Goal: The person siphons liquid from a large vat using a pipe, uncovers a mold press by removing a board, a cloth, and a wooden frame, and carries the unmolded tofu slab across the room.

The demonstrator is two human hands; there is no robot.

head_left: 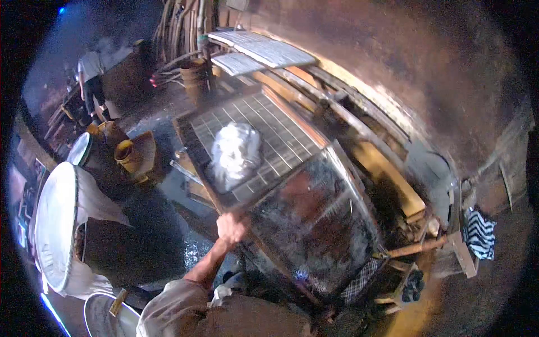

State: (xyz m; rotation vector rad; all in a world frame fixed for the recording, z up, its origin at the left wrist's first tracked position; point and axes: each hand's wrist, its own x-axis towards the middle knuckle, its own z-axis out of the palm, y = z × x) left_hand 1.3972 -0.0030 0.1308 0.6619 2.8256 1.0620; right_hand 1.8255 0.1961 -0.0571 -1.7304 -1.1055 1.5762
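My left hand (232,227) is closed around the near-side edge of a large rectangular wooden-edged frame (255,244). The far part of this frame holds a dark surface divided by pale lines into a grid (286,126). On the grid lies a crumpled, shiny white bundle (234,154), just beyond my hand; its material is too bright to make out. Closer in, the frame holds a dark, wet-looking, glossy surface (314,219). My right hand does not show.
A large round white cloth-covered vessel (59,224) stands left, and a yellow bucket (126,154) beyond it. A person (91,70) stands at the far left. Corrugated sheets (269,48) and planks (387,174) lie along the wall. Sandals (413,286) rest on a small stool at lower right.
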